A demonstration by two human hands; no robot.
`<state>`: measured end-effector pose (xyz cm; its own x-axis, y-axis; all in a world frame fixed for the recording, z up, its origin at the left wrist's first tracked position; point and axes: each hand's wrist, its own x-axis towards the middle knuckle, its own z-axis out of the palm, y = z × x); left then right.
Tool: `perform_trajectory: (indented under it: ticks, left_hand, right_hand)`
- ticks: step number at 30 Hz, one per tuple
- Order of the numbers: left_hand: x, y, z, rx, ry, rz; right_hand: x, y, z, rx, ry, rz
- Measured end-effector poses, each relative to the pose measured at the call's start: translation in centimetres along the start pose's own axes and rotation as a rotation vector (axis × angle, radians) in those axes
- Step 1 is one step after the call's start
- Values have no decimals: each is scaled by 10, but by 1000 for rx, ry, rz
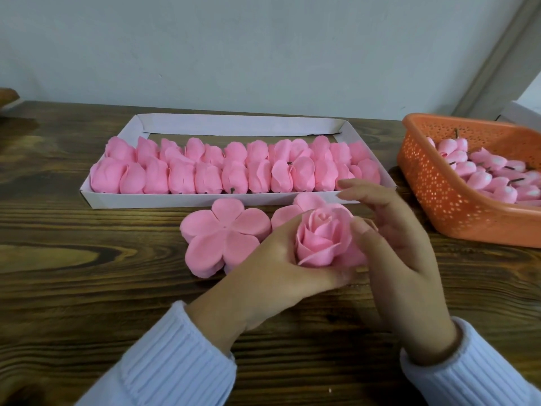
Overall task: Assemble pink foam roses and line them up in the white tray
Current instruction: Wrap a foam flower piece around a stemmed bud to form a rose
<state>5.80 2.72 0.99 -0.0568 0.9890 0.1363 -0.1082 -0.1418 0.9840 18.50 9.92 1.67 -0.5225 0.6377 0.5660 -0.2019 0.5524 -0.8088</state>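
My left grip (272, 259) is curled round the rose (322, 241), cupping it from below, bloom facing up. My right grip (404, 253) is loosely open, its thumb pressing the rose's right outer petal, its fingers arched clear. I judge this is the last shaping step. Next the rose should go into the white tray (187, 200) just beyond, where two rows of roses (234, 171) leave only the far strip free. A petal stack (225, 232) lies to the left on the tabletop (87, 259), and the orange basket (433, 194) of buds (480, 177) stands to the right.
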Motion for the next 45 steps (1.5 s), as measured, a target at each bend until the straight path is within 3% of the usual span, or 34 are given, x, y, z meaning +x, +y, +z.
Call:
perform_trajectory:
  ticks: [5,14,17,19,27,30,38,45]
  left_hand:
    - [-1,5,1,56,52,41]
    - [-2,7,2,240,165,89]
    - [-2,7,0,210,163,209]
    - [-3,9,2,146,158,297]
    - [-5,11,4,28,196,400]
    - [-4,12,5,42,179,420]
    - [-6,13,7,100,150,347]
    - [-6,12,7,126,173,344]
  right_hand:
    - [-2,-2,3,-119,-134,-16]
    - [-5,2,3,-20,-216,-49]
    - [-5,5,3,292,-46,171]
    - [-3,7,1,378,31,319]
    - [2,2,4,741,-280,688]
    - [2,4,4,833,-419,709]
    - [3,6,6,973,-487,713]
    - [1,10,7,953,-466,712]
